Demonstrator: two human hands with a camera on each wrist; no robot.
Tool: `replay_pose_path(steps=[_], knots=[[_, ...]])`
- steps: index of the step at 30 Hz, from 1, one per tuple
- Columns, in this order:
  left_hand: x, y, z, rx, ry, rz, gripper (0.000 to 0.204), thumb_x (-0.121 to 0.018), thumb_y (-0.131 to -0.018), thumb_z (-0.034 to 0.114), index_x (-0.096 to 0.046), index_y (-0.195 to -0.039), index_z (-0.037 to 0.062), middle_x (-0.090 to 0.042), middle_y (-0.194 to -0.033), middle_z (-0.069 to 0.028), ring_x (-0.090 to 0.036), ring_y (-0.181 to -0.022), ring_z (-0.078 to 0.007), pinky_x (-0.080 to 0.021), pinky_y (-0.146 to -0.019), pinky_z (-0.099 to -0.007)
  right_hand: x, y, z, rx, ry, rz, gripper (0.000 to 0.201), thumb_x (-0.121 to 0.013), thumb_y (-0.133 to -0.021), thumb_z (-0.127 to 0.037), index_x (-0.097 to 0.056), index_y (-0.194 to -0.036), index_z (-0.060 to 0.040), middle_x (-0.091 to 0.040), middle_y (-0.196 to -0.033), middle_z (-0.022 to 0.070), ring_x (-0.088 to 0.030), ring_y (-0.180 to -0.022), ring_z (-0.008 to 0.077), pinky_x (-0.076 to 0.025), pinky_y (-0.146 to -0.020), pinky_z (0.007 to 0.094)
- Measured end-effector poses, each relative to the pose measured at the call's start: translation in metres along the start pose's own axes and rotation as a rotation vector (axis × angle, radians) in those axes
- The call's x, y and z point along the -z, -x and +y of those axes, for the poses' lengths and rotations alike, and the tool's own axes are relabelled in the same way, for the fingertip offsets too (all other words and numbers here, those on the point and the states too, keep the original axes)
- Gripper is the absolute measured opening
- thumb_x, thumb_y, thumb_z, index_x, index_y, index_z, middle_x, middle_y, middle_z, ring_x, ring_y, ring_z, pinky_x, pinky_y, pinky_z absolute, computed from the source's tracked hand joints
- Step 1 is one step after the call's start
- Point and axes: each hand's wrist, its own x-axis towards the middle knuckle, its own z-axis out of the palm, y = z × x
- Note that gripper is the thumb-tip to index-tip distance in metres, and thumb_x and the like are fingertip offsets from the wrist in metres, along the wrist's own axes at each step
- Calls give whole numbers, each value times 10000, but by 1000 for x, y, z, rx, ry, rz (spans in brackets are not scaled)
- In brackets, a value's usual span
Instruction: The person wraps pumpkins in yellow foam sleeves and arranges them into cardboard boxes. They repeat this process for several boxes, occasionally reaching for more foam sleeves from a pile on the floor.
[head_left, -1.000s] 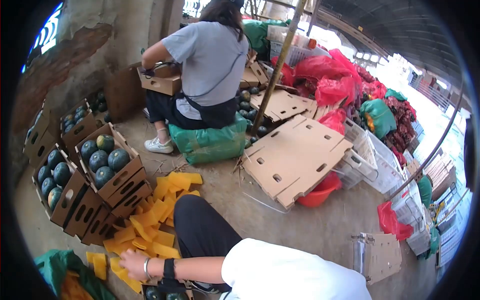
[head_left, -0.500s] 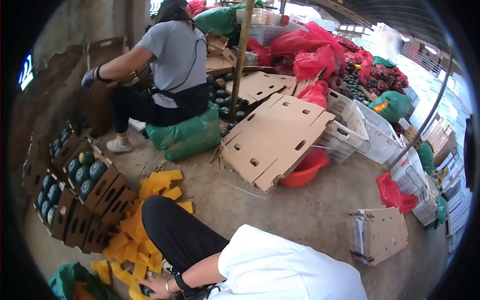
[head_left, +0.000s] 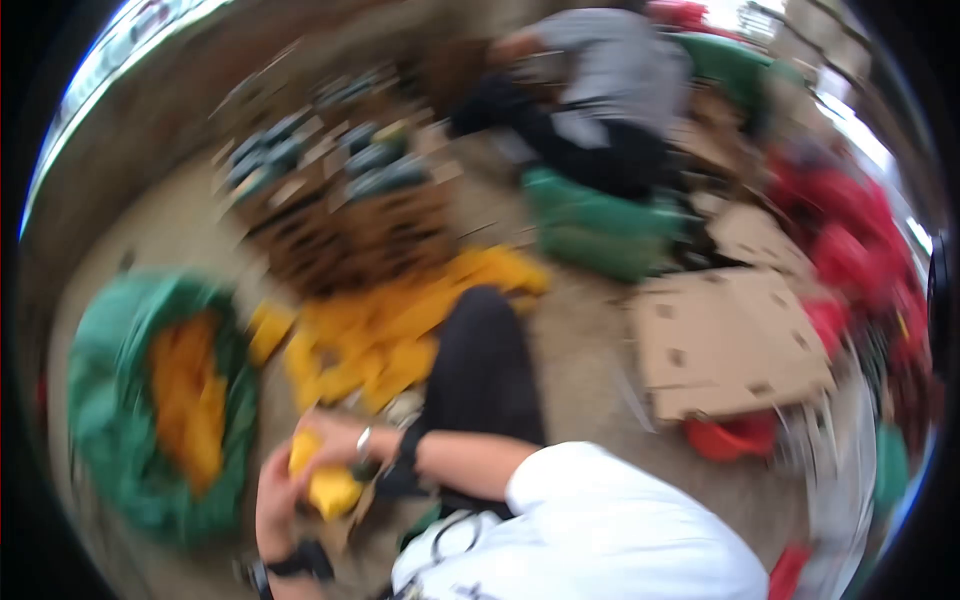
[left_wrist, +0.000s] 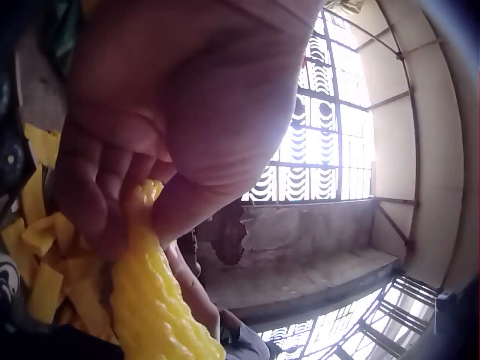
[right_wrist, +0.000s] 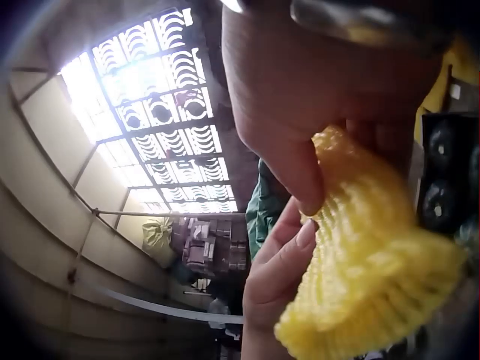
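Observation:
Both hands meet in front of the person's lap on one yellow foam net sleeve (head_left: 335,490). My left hand (head_left: 275,505) pinches an end of it between thumb and fingers, as the left wrist view shows close up. From the other side my right hand (head_left: 340,440), with a bracelet at the wrist, grips the same foam net (right_wrist: 367,255). Its ribbed wide end hangs free in the right wrist view. Beside the hands lies a pile of flat yellow foam nets (head_left: 380,340). Dark green squashes (right_wrist: 439,202) sit close by the right hand.
A green sack (head_left: 120,400) with orange-yellow foam nets inside stands at the left. Cardboard boxes (head_left: 350,240) of green squashes are stacked beyond the pile. Another person (head_left: 610,90) sits on a green bundle (head_left: 600,230). Flat cardboard (head_left: 730,345) lies over a red basin (head_left: 730,435).
My right hand has left the foam pile and the squashes near the lap. Both hands now hold a foam net; the left hand has come into view. The head view has swung left and blurs.

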Motion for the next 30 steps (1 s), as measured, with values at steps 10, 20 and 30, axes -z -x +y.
replay_pose_path(steps=[10, 20, 30], knots=[[21, 163, 12, 498, 179, 197, 260, -659, -773, 78, -593, -1013, 6, -655, -774, -79, -624, -583, -128, -509, -515, -241, -94, -24, -32, -282, -550, -694, 237, -599, -884, -193, -617, -1024, -3, -652, -941, 72, -621, -851, 146, -497, -770, 294], [-6, 126, -98, 570, -426, 744, 345, -659, -732, 65, -580, -1058, -14, -624, -1053, -89, -598, -959, -198, -468, -834, -295, -90, 9, 13, 127, 399, -174, 197, -577, -658, 4, -508, -825, -72, -523, -819, 142, -549, -727, 375, -449, -629, 444], [66, 132, -171, 467, -363, 1568, 195, -548, -822, 115, -591, -961, -14, -648, -853, -191, -638, -822, -314, -483, -727, -397, -81, -30, 132, -152, 861, -287, 210, -613, -777, -254, -626, -837, -54, -601, -820, 194, -596, -795, 358, -496, -715, 421]])
